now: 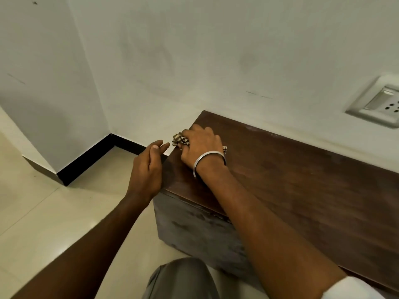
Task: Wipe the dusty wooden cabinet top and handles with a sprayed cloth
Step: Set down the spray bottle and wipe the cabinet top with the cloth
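A low dark wooden cabinet stands against the wall, its top (291,182) showing pale dusty streaks near the wall. My right hand (199,144) lies on the top's far left corner, fingers curled over a bunched checkered cloth (179,140) that sticks out past the fingers and under the wrist. A silver bangle circles that wrist. My left hand (149,167) hovers beside the cabinet's left edge, fingers straight and together, holding nothing. The cabinet's front face (194,229) looks dusty; no handles show.
A white wall socket (377,104) sits on the wall above the cabinet's right part. Beige floor tiles (54,223) spread to the left, with black skirting (90,160) along the wall corner. My grey-trousered knee (183,279) is at the bottom.
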